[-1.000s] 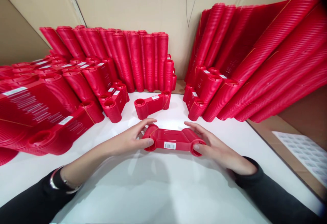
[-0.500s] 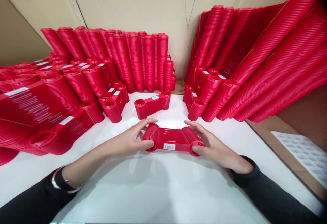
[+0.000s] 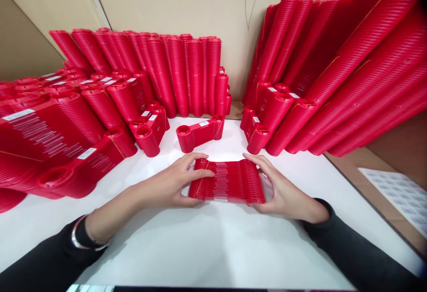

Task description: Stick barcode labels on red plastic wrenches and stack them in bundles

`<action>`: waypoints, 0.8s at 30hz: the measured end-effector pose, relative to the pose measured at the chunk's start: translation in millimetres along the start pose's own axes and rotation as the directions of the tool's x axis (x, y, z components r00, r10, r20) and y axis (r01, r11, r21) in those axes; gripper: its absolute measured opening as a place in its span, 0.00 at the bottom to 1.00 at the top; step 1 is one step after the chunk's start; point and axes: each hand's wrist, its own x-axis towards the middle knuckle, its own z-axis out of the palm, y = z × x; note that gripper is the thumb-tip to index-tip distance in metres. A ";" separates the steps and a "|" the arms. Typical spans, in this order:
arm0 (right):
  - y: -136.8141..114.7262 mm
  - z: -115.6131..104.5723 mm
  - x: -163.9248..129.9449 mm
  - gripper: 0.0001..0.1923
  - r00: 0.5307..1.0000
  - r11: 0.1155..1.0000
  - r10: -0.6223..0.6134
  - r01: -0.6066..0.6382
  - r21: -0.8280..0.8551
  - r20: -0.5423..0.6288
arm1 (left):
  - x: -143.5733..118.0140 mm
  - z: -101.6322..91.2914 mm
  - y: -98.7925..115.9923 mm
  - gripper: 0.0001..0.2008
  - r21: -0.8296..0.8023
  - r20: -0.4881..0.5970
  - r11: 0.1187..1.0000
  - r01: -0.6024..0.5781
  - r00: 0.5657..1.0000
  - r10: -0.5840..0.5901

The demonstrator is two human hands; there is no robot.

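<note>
A short stack of nested red plastic cartridge shells [image 3: 227, 181] lies on its side on the white table [image 3: 207, 243], ribbed edges and white labels facing up. My left hand [image 3: 173, 185] grips its left end, thumb under and fingers over the top. My right hand [image 3: 283, 192] grips its right end the same way. Both sleeves are black, and a bracelet sits on my left wrist.
Another small red stack [image 3: 199, 133] lies just behind. Long bundles of the same red shells [image 3: 180, 74] stand at the back, pile up at the left [image 3: 50, 141] and lean at the right [image 3: 350, 78]. A sheet of white labels [image 3: 396, 194] lies on brown board at the right.
The stack has been tipped from standing, open face up, onto its side, so its ribbed edges now face up. Both hands kept their grip on its ends.
</note>
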 end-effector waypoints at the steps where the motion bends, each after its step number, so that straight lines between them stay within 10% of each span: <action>1: 1.1 0.5 0.0 0.47 1.000 1.000 0.006 -0.006 0.009 0.003 | 0.0 0.7 -0.5 0.28 0.008 0.000 1.000 -0.009 1.000 0.009; 24: 1.9 0.6 0.9 0.47 0.999 1.000 0.027 -0.027 -0.003 0.041 | -0.9 3.2 -3.5 0.28 0.121 -0.006 0.990 -0.076 0.997 0.077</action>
